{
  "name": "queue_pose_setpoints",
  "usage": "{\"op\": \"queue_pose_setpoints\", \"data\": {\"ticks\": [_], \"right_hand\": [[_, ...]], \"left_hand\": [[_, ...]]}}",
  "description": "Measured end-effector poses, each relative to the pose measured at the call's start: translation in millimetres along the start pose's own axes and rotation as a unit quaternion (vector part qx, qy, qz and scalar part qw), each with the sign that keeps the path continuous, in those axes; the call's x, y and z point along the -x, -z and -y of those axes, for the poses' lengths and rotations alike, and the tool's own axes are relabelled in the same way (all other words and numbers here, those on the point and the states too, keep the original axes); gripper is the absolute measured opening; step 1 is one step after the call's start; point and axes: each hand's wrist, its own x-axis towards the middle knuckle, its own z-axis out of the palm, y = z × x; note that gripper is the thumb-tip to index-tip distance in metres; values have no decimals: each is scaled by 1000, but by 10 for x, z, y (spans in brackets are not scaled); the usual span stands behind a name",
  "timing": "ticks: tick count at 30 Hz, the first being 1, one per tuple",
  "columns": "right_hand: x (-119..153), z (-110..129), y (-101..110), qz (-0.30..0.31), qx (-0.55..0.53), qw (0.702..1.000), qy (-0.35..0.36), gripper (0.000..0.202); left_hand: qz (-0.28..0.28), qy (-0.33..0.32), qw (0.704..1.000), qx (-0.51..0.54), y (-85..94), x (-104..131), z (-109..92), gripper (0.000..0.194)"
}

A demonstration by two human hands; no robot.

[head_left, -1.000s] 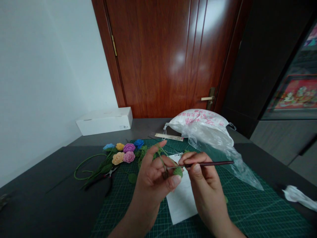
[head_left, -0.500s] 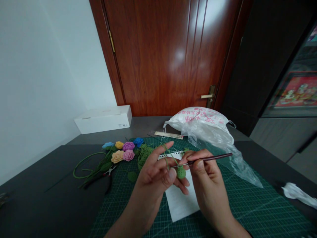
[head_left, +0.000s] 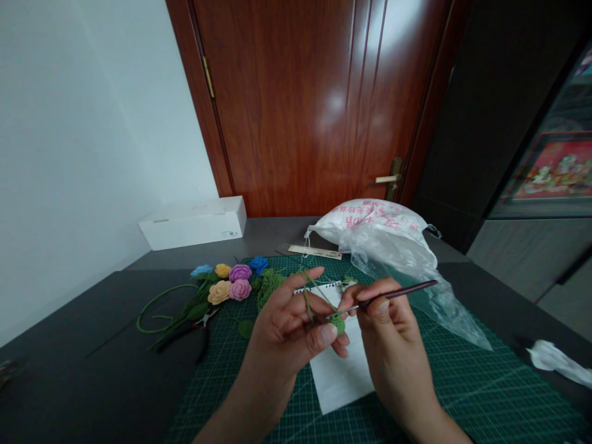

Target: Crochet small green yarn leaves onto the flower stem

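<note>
Shifted since half a second ago: left thumb, from just beside the small green crocheted piece (head_left: 339, 324) to overlapping its left edge; hook tip, a little to the right; handle end, slightly higher. Laid-out items behind, unchanged.

Green crocheted piece: just below centre of frame, raised between both hands, over the notepad sheet (head_left: 341, 379).

Left hand (head_left: 284, 327): fingers grasping the piece, thumb in front, others partly hidden behind; index finger raised, green yarn (head_left: 307, 297) looped over it and slanting down toward the hook.

Right hand (head_left: 391, 330): fingers clenched, pen-fashion, on the dark-handled crochet hook (head_left: 401, 291); handle angled up toward the right, metal tip at the top of the piece. Exact stitch too small to tell.

Under both hands: green gridded cutting mat (head_left: 467, 385) on a dark surface (head_left: 92, 388). Left of centre: green yarn bundle (head_left: 271, 285), partly behind the left hand; crocheted flowers (head_left: 240, 273) in blue, yellow, purple, pink and peach; pliers (head_left: 203, 336) just below, jaws near the stems. Upper left of the surface: white box (head_left: 198, 225). Right of centre, toward the back: white bag (head_left: 372, 216) with pink lettering, clear plastic trailing onto the mat.
</note>
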Motion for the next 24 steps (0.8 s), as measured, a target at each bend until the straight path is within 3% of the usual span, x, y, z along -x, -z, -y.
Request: {"op": "queue_pose_setpoints", "data": {"ticks": [9, 17, 24], "right_hand": [[-63, 76, 73, 34, 18, 999, 15, 19], [-84, 179, 127, 64, 90, 987, 114, 13], [-117, 278, 194, 138, 193, 950, 203, 12]], "left_hand": [[-10, -13, 1000, -6, -18, 21, -10, 54], [-27, -9, 1000, -7, -32, 29, -14, 54], [-31, -22, 999, -16, -31, 21, 10, 54]]}}
